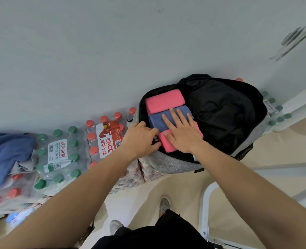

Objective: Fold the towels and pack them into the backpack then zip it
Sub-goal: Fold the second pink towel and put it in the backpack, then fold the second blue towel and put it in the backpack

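A grey backpack [168, 163] with black lining lies unzipped on packs of bottled water, its flap thrown back to the right. Inside lie three folded towels side by side: a pink towel [163, 101] at the far end, a blue towel [157, 121] in the middle, and a second pink towel [166, 145] nearest me. My right hand [181, 131] lies flat, fingers spread, on the blue towel and the near pink one. My left hand [141, 139] grips the backpack's left rim beside the towels. An unfolded blue towel [4, 155] lies crumpled at far left.
Shrink-wrapped packs of water bottles with green caps [58, 159] and red caps [103, 139] line the wall. More bottles [278, 112] sit behind the backpack at right. A white metal frame [205, 209] stands on the beige floor near my shoes [164, 203].
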Motion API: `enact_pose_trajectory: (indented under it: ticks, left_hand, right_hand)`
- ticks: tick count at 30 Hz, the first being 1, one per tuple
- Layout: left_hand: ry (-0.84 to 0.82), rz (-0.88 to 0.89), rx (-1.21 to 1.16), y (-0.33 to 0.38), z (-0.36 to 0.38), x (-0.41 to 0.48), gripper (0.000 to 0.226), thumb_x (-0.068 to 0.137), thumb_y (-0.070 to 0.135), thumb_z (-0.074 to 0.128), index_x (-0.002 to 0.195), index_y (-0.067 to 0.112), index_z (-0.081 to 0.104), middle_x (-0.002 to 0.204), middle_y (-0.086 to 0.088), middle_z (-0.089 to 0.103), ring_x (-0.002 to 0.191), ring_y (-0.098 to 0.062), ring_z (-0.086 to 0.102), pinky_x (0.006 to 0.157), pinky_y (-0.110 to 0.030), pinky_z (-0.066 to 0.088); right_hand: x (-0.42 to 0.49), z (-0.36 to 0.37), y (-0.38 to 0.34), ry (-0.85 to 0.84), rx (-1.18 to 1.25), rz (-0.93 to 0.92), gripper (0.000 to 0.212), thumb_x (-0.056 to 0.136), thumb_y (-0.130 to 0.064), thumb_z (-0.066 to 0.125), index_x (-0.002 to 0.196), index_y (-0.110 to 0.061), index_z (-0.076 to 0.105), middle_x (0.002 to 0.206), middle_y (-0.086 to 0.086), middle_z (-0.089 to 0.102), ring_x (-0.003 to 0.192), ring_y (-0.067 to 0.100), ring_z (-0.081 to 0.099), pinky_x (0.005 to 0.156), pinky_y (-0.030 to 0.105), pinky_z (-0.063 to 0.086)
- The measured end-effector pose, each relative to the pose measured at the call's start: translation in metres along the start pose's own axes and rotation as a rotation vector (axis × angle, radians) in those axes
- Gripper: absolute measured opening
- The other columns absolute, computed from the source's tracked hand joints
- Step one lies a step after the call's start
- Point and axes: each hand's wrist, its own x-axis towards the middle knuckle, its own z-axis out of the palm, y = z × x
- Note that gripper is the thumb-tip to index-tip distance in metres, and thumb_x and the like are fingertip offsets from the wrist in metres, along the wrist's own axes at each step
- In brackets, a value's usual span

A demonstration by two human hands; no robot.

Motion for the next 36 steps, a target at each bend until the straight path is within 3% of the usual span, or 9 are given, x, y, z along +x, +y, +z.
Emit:
enact_pose_trajectory:
  ticks: [4, 7, 10, 15, 20, 24, 30, 36]
  left_hand:
    - [-0.096, 0.038, -0.040, -0.015, -0.010, -0.008, 0.048, 0.083, 0.073, 0.049, 0.108, 0.038, 0.072, 0.088, 0.008, 0.055, 0.093, -0.016, 0.046, 0.079, -0.032, 0.034]
    - [-0.200, 0.029, -0.037, -0.023, -0.011, -0.013, 0.047, 0.081, 0.069, 0.057, 0.114, 0.037, 0.069, 0.096, 0.005, 0.047, 0.094, -0.016, 0.039, 0.079, -0.032, 0.035]
    - [-0.206, 0.021, -0.116, -0.025, -0.009, -0.015, 0.036, 0.079, 0.061, 0.066, 0.104, 0.036, 0.070, 0.099, 0.006, 0.048, 0.096, -0.016, 0.040, 0.082, -0.034, 0.042]
    - [-0.206, 0.005, -0.214, -0.031, -0.008, -0.020, 0.032, 0.077, 0.060, 0.069, 0.098, 0.036, 0.069, 0.101, 0.009, 0.051, 0.098, -0.014, 0.042, 0.086, -0.036, 0.043]
    - [-0.227, -0.048, -0.238, -0.027, -0.012, -0.020, 0.036, 0.080, 0.059, 0.066, 0.105, 0.034, 0.068, 0.108, 0.006, 0.054, 0.104, -0.017, 0.042, 0.089, -0.038, 0.044]
    - [-0.182, -0.044, -0.294, -0.021, -0.019, -0.025, 0.036, 0.083, 0.053, 0.064, 0.113, 0.033, 0.066, 0.117, 0.007, 0.056, 0.110, -0.015, 0.046, 0.091, -0.038, 0.046]
    - [0.036, -0.085, -0.380, -0.031, -0.039, -0.043, 0.034, 0.092, 0.042, 0.057, 0.121, 0.028, 0.064, 0.123, 0.006, 0.060, 0.119, -0.016, 0.049, 0.096, -0.035, 0.045]
    - [0.065, -0.274, -0.390, -0.095, -0.049, -0.096, 0.030, 0.090, 0.037, 0.055, 0.114, 0.025, 0.066, 0.109, 0.003, 0.061, 0.104, -0.019, 0.056, 0.085, -0.036, 0.049]
  right_hand:
    - [0.010, 0.004, -0.018, 0.069, 0.040, 0.116, 0.073, 0.096, -0.066, 0.014, 0.155, -0.032, -0.013, 0.163, 0.008, -0.019, 0.151, 0.030, -0.013, 0.119, 0.056, -0.006]
    - [0.016, 0.003, -0.026, 0.153, 0.031, 0.132, 0.085, 0.089, -0.075, 0.018, 0.154, -0.034, -0.016, 0.163, 0.009, -0.021, 0.150, 0.033, -0.014, 0.116, 0.062, -0.003]
    - [0.017, 0.008, -0.025, 0.207, -0.035, 0.095, 0.092, 0.086, -0.078, 0.023, 0.156, -0.030, -0.012, 0.163, 0.011, -0.017, 0.151, 0.034, -0.009, 0.118, 0.063, 0.003]
    - [0.028, 0.012, -0.015, 0.132, -0.008, 0.089, 0.089, 0.085, -0.078, 0.020, 0.157, -0.031, -0.002, 0.166, 0.004, 0.001, 0.152, 0.026, 0.002, 0.119, 0.055, -0.001]
    - [0.028, 0.002, -0.013, 0.040, 0.020, 0.064, 0.085, 0.088, -0.078, 0.015, 0.155, -0.034, -0.012, 0.165, 0.000, -0.012, 0.152, 0.023, -0.010, 0.120, 0.055, -0.004]
    - [0.021, -0.024, -0.016, 0.047, 0.075, 0.054, 0.074, 0.096, -0.066, 0.021, 0.158, -0.031, 0.000, 0.166, 0.001, -0.002, 0.152, 0.024, -0.006, 0.122, 0.052, 0.000]
    - [0.015, -0.063, -0.051, 0.214, 0.139, 0.068, 0.066, 0.101, -0.051, 0.033, 0.155, -0.014, 0.024, 0.160, 0.010, 0.028, 0.147, 0.029, 0.023, 0.119, 0.044, 0.021]
    - [0.037, -0.098, -0.143, 0.253, 0.187, 0.020, 0.067, 0.097, -0.042, 0.046, 0.152, -0.008, 0.027, 0.152, 0.014, 0.038, 0.134, 0.036, 0.038, 0.111, 0.046, 0.034]
